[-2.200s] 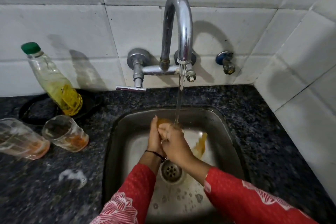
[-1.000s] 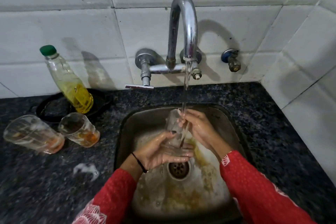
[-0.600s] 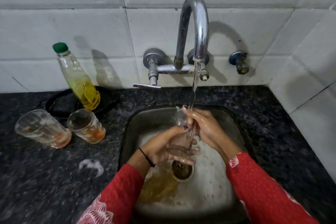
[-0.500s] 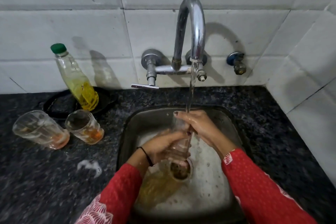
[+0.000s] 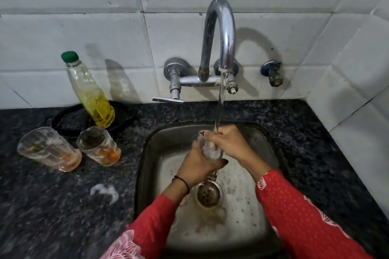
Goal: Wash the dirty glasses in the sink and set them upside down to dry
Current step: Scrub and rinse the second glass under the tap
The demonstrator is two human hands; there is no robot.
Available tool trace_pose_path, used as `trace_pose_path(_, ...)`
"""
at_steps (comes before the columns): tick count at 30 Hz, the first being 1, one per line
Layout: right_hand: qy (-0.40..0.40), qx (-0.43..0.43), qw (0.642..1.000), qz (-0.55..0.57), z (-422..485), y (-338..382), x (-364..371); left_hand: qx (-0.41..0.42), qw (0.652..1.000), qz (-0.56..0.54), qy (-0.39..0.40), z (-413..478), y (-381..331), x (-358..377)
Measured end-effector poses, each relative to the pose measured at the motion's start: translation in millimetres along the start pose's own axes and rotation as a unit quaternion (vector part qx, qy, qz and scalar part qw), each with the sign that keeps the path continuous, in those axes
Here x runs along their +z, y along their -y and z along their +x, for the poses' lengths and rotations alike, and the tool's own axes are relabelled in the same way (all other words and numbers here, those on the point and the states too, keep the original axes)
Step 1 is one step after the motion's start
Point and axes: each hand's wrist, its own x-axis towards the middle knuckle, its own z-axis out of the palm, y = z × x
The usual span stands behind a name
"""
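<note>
A clear glass (image 5: 209,149) is held upright over the steel sink (image 5: 151,153), right under the water running from the curved tap (image 5: 221,33). My left hand (image 5: 195,167) grips its lower part from the left. My right hand (image 5: 230,143) curls over its rim and right side. Two dirty glasses stand on the dark counter at the left, a larger one (image 5: 49,149) and a smaller one (image 5: 99,146), both with orange residue at the bottom.
A bottle of yellow liquid with a green cap (image 5: 89,92) leans on a black ring (image 5: 69,120) behind the dirty glasses. A blob of foam (image 5: 104,191) lies on the granite counter (image 5: 315,143). The sink drain (image 5: 207,194) shows below my hands. White tiled walls close the back and right.
The yellow liquid that ran through the sink has mostly drained away. My hands have raised the glass slightly under the stream, and my right hand has closed over its rim.
</note>
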Motion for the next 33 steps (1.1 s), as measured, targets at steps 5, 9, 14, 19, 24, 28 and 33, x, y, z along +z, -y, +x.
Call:
trace_pose_path(5, 0.016, 0.033, 0.972, 0.231, -4.6, -5.8, -5.4, -0.170, 0.899, -0.350, 0.201, -3.6, -8.5, -14.3)
trace_pose_path(9, 0.012, 0.038, 0.999, 0.006, -2.5, -2.9, 3.1, -0.089, 0.993, -0.018, 0.075, -0.4, -7.1, -5.2)
trace_pose_path(14, 0.001, 0.005, 0.997, 0.083, -6.3, 4.8, 2.1, -0.026, 0.993, -0.093, 0.067, -3.0, -16.0, -10.2)
trace_pose_path(19, -0.009, 0.022, 0.978, 0.207, -7.2, 11.9, -1.9, -0.160, 0.918, -0.311, 0.188, -5.6, -22.5, -21.9)
trace_pose_path(24, -0.003, 0.015, 0.994, 0.112, -4.3, 11.3, -2.7, 0.014, 0.999, -0.037, -0.018, 0.4, -16.6, -6.2)
trace_pose_path(28, -0.019, 0.041, 0.947, 0.318, -5.9, 10.7, -5.3, -0.098, 0.920, -0.339, 0.168, -7.0, -30.0, -16.2)
trace_pose_path(33, 0.025, 0.021, 0.999, 0.010, -4.7, 12.2, -7.4, -0.004, 0.999, 0.052, -0.006, 0.1, -17.7, -3.4)
